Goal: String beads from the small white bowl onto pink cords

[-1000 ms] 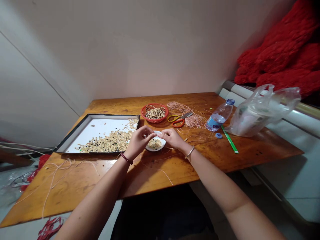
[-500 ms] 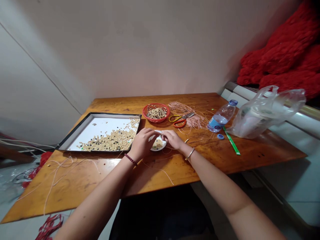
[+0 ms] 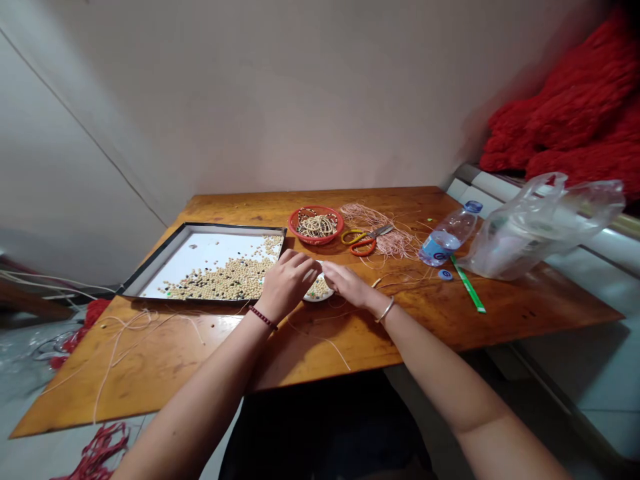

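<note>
**Lot: wooden table, two hands at a small white plate**

Wooden table (image 3: 320, 350) holds a black-framed white tray (image 3: 210, 248) of loose tan beads (image 3: 225, 281). Just right of the tray sits a small white plate (image 3: 314, 299), also bearing beads, beneath both hands. Left hand (image 3: 287, 285) curled, right hand (image 3: 347, 283) narrowed, their fingertips (image 3: 319, 265) meeting above the plate; any held item too small to tell.
</note>
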